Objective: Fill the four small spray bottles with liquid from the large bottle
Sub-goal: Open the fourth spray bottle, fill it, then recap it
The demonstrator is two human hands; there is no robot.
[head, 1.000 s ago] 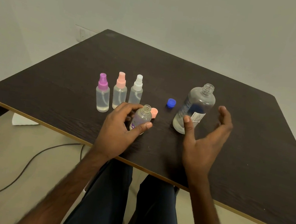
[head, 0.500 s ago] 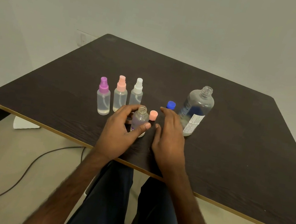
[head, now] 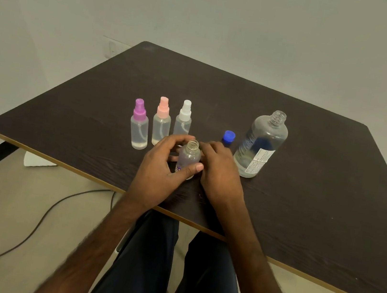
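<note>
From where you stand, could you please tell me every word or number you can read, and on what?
No text is legible.
The white label on the large bottle: fine print, too blurred.
The blue printing beside it: too blurred.
The purple mark on the small open bottle in the left hand: illegible.

Left grip (head: 161, 166) holds uncapped small bottle (head: 189, 157) upright on table (head: 303, 213); right grip (head: 221, 173) just beside, palm down
</note>
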